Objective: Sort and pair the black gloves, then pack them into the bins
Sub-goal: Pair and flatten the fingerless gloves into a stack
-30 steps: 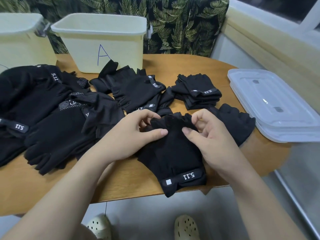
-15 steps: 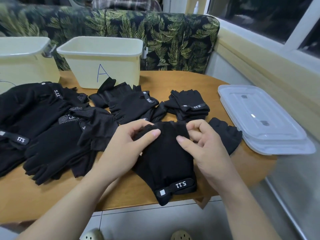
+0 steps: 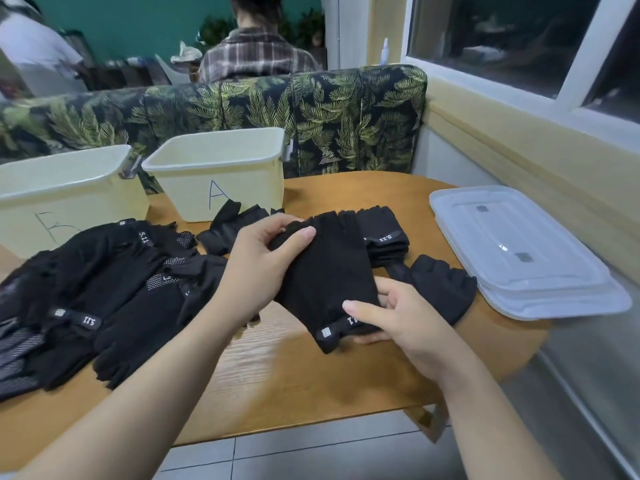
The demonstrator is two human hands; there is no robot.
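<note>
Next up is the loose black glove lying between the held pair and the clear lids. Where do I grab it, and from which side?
Take the loose glove at its right edge, coming from the near right with the right hand. It lies flat at the table edge, apart from the folded stack behind it. Its left part is hidden behind the held pair, and the clear lids lie close on its right.

Café-like booth: leaf-print bench (image 3: pixel 311 109), wooden table (image 3: pixel 311 375), window (image 3: pixel 519 39).
</note>
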